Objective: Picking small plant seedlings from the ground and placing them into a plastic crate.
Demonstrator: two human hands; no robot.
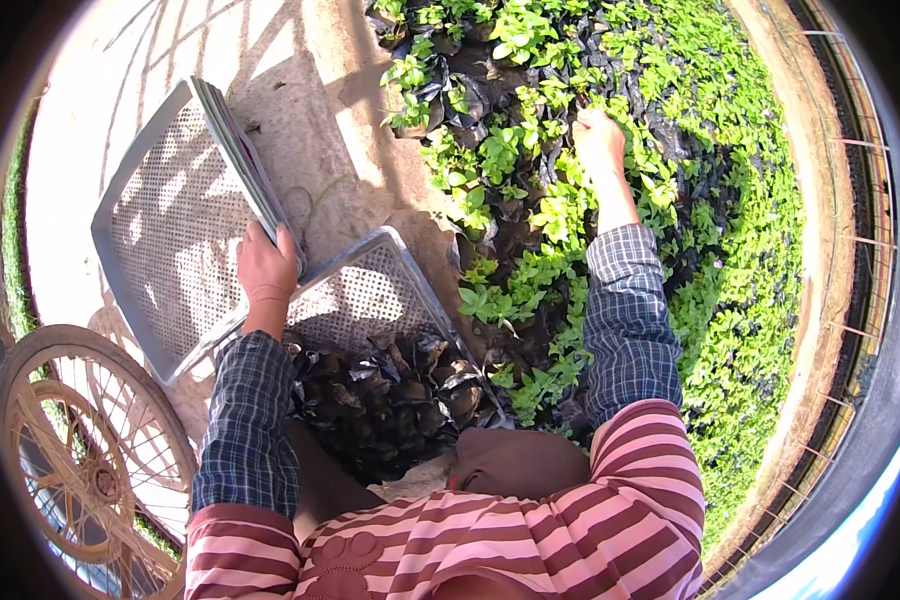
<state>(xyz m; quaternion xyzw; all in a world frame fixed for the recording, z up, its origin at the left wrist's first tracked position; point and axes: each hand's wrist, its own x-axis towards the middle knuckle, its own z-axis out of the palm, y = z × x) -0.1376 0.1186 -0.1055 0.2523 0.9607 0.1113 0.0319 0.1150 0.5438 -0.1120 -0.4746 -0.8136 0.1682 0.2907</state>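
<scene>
My left hand (268,261) is closed over the near rim of a grey plastic mesh tray (172,232), which looks like a stack of trays with layered edges. Beside it on the ground lies another mesh tray (364,289), its near part filled with black plastic nursery bags (390,405) of soil. My right hand (598,142) reaches out over the bed of leafy green seedlings (502,154) in black bags. Its fingers are curled down at the leaves, and whatever may be between them is hidden.
A spoked wheel (94,457) with a dusty tyre stands at the lower left. Concrete ground (292,127) with barred shadows lies left of the seedlings. Denser seedlings (750,285) spread along the right, bounded by a pale curved border (825,187). My knee (521,461) is close to the filled tray.
</scene>
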